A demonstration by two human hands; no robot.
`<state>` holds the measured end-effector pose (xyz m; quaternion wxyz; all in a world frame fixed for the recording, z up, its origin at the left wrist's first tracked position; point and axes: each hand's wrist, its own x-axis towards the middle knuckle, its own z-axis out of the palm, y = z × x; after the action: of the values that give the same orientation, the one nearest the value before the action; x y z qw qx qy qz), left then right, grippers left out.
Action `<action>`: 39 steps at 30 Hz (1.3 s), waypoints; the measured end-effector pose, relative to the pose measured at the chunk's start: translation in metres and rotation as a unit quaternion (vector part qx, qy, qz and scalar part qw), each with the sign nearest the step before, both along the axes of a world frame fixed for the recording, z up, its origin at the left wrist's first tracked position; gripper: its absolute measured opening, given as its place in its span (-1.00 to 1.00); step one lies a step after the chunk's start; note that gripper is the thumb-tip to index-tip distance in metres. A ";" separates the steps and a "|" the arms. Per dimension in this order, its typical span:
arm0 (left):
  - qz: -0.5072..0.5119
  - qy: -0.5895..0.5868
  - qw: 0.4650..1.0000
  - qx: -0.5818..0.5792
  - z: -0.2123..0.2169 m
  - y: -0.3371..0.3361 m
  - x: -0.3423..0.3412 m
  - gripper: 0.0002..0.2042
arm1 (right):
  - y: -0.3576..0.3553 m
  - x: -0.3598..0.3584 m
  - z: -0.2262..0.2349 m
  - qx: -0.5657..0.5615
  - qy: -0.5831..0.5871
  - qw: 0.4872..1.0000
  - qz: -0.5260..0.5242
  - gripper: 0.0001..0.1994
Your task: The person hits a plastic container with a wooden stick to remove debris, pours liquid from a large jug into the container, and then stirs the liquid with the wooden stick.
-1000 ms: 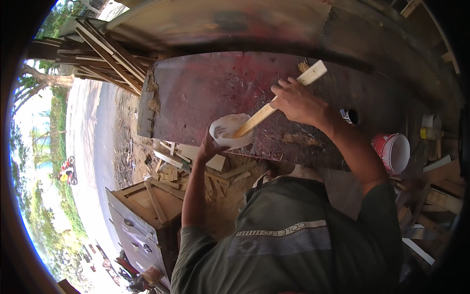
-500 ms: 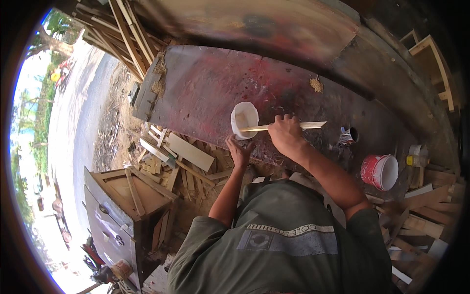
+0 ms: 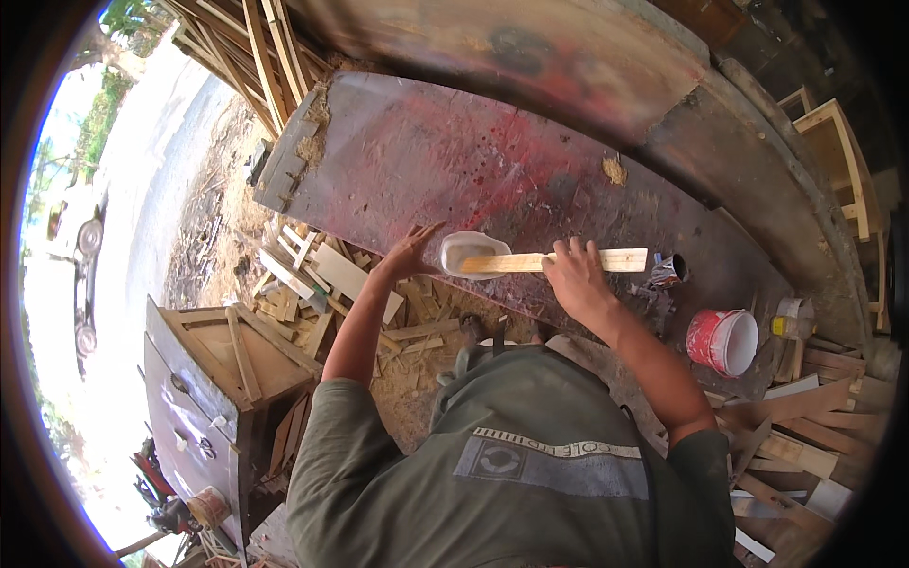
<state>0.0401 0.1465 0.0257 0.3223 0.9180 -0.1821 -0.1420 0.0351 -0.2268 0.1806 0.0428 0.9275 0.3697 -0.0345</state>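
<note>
My right hand grips a flat wooden stick near its right end. The stick's left end reaches into a white plastic tub at the middle of the stained work table. The tub's opening now looks narrow and oval, and a pale wet coat shows inside; how much it holds cannot be told. Just left of the tub is my left hand, fingers spread and holding nothing, with a small gap between it and the tub.
To the right stand an opened tin can, a red and white bucket and a clear bottle. Wood offcuts lie beyond the near edge, with more at lower right. A wooden cabinet stands at lower left. Sawdust dots the table.
My left hand has moved left, away from the tub's near side. The tub looks tipped or squeezed flatter, and the stick has turned its broad face up in my right hand.
</note>
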 end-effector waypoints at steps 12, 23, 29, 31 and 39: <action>0.039 -0.149 0.987 0.033 -0.003 -0.079 -0.043 -0.16 | -0.062 -0.048 -0.027 0.005 0.066 0.991 -0.114 -0.66; -0.064 -0.182 0.947 0.256 0.083 -0.079 -0.037 -0.15 | -0.073 -0.046 -0.105 0.298 0.279 0.887 -0.217 -0.69; -0.048 -0.197 0.933 0.297 0.113 -0.062 -0.020 -0.19 | -0.038 -0.036 -0.136 0.312 0.265 0.896 -0.173 -0.69; -0.051 -0.183 0.931 0.311 0.121 -0.061 -0.013 -0.17 | -0.042 -0.034 -0.160 0.335 0.248 0.899 -0.138 -0.69; 0.025 -0.052 0.952 0.300 0.117 -0.055 0.000 -0.14 | -0.067 -0.010 -0.142 0.270 0.209 0.926 -0.157 -0.69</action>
<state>0.0402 0.0919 0.1428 0.0255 0.9828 -0.1246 -0.1337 0.0256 -0.2940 0.0388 -0.2940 0.9217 0.2151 -0.1329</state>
